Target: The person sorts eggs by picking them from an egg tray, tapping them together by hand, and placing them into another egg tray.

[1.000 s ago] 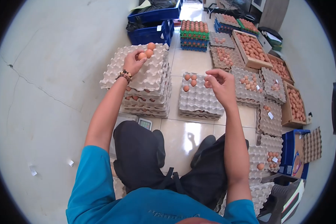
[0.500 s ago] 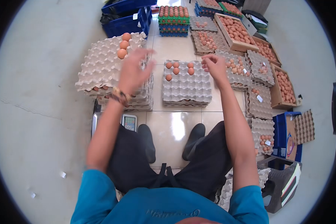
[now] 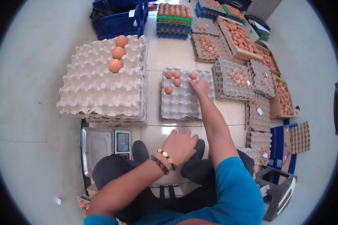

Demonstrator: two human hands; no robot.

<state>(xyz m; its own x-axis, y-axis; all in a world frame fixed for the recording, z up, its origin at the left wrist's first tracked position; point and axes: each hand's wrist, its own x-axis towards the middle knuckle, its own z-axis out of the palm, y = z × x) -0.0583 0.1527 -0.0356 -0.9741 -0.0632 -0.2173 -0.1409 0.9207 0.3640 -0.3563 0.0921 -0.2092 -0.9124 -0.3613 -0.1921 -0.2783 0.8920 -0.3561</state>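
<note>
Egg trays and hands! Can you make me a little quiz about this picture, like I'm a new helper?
1. How many eggs sit on the top tray of the tall stack at the left?
2. True or false: there are bracelets on the left hand's wrist.
3. Where is the right hand?
A) in a wooden crate
B) at the shorter tray stack in the middle
C) on the metal pan

Key: 1. Three; 2. True; 3. B

No legible text: scale keypad (image 3: 122, 141), white labels (image 3: 259, 111) on egg trays (image 3: 254, 120) and blue crate (image 3: 118, 28) too small to read.
</note>
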